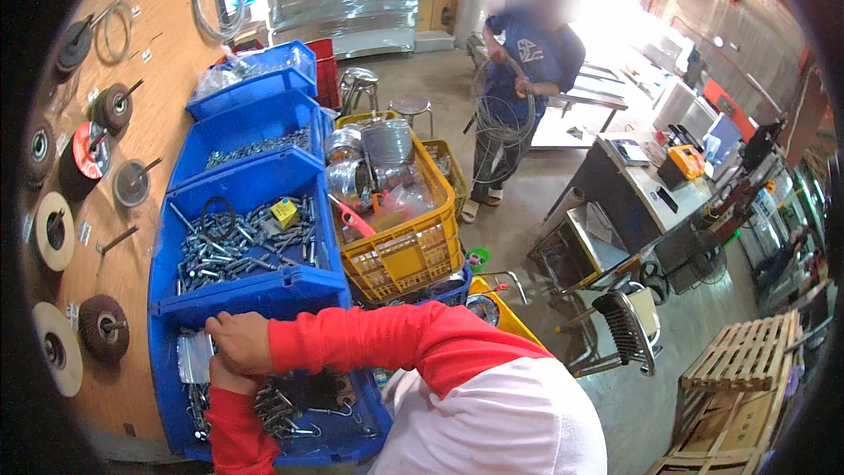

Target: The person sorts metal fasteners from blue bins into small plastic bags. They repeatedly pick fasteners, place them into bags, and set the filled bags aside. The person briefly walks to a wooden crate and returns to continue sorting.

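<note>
My right hand [239, 340] reaches across from the right in a red sleeve, over the nearest blue bin [352, 449]. Its fingers are curled at the top of some small clear plastic bags [191, 358] standing at the bin's left end. My left hand [225, 377] comes up from below in a red sleeve. It lies pressed under the right hand and is mostly hidden, so its grip cannot be made out. Metal hooks and hardware [290, 409] fill the bin beneath both hands.
More blue bins of bolts [242, 242] and screws [255, 148] line the wooden board, where grinding wheels [53, 230] hang. A yellow crate [409, 255] holds jars. Another person [527, 62] stands farther off handling coiled wire. A chair [624, 321] and wooden pallets [743, 356] are at the right.
</note>
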`<action>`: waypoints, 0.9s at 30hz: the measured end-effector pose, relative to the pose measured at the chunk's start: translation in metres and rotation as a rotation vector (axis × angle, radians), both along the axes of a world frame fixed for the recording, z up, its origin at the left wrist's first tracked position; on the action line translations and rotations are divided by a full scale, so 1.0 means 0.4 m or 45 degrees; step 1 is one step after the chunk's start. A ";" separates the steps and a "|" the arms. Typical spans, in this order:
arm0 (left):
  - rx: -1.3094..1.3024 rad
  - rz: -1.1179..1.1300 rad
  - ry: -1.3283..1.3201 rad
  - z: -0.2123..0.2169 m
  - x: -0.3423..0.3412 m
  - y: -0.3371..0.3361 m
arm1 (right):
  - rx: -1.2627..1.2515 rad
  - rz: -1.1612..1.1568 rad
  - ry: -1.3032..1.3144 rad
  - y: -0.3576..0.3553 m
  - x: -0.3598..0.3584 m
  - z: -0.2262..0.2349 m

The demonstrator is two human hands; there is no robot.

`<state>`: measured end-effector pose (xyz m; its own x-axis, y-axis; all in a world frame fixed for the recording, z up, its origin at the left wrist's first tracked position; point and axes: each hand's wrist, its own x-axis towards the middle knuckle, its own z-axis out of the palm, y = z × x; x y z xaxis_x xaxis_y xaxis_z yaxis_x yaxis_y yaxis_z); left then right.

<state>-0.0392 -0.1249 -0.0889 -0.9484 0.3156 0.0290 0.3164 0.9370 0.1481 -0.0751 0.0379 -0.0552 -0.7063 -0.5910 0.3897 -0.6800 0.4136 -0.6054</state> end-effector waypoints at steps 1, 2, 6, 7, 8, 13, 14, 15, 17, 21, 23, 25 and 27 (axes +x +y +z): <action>0.047 -0.026 0.026 -0.002 -0.005 -0.004 | -0.069 0.000 -0.002 -0.004 -0.003 -0.006; 0.189 -0.037 0.076 -0.005 -0.005 -0.008 | -0.140 0.005 -0.004 -0.010 -0.003 -0.012; 0.034 -0.038 -0.052 -0.014 -0.020 -0.024 | -0.227 -0.007 -0.093 -0.028 0.024 -0.028; -0.065 -0.067 -0.016 -0.015 -0.020 -0.024 | -0.299 -0.008 -0.042 -0.026 0.028 -0.029; 0.129 -0.098 0.022 -0.014 -0.017 -0.024 | -0.299 0.009 -0.055 -0.018 0.031 -0.028; 0.924 0.331 -0.507 0.041 0.034 0.005 | 0.036 0.165 0.432 0.093 -0.038 -0.015; 1.051 0.288 -0.485 0.057 0.046 0.013 | 0.142 0.219 0.466 0.119 -0.060 -0.013; 1.082 0.347 -0.495 0.071 0.058 0.021 | 0.272 0.247 0.489 0.140 -0.078 -0.013; 1.081 0.420 -0.552 0.097 0.071 0.033 | 0.264 0.338 0.666 0.156 -0.104 -0.011; 0.835 0.325 -0.519 0.127 0.085 0.046 | 0.326 0.339 1.012 0.152 -0.131 -0.011; 0.474 0.062 -0.088 0.133 0.109 0.060 | 0.402 0.361 1.098 0.144 -0.140 -0.008; 0.261 0.013 0.058 0.138 0.137 0.080 | 0.423 0.339 1.179 0.143 -0.143 -0.005; 0.234 0.154 -0.069 0.143 0.176 0.105 | 0.354 0.392 1.120 0.151 -0.140 -0.001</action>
